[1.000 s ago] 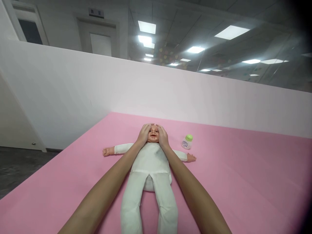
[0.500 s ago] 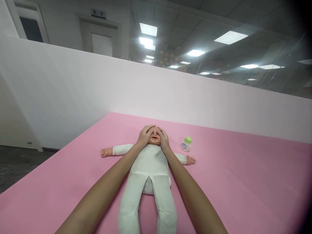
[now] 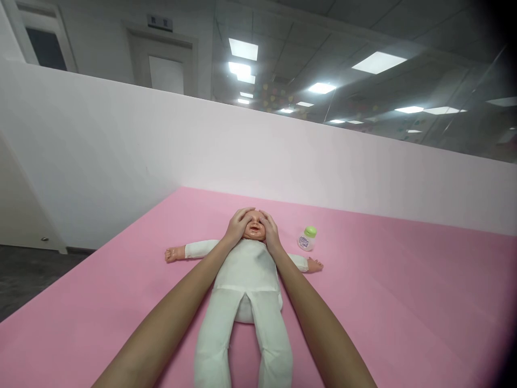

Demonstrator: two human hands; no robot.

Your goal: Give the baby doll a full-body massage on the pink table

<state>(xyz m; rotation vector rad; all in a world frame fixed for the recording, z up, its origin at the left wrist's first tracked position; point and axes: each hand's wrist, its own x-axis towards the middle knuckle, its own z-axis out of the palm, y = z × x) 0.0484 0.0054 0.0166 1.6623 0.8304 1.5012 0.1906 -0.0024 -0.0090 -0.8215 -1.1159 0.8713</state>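
cupping the hard glossy doll head (image 3: pixel 253 230), bare hands (image 3: pixel 237 227) curve flat.

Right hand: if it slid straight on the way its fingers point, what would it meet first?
The right hand lies on the plastic doll head, fingers aimed away from the person. Beyond lies bare pink mat, then probably the white partition wall.

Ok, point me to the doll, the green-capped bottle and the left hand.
doll (image 3: pixel 246 269): head view, on the white cloth chest.
green-capped bottle (image 3: pixel 306 241): head view, on the clear labelled body.
left hand (image 3: pixel 237 226): head view, on the back of the hand.
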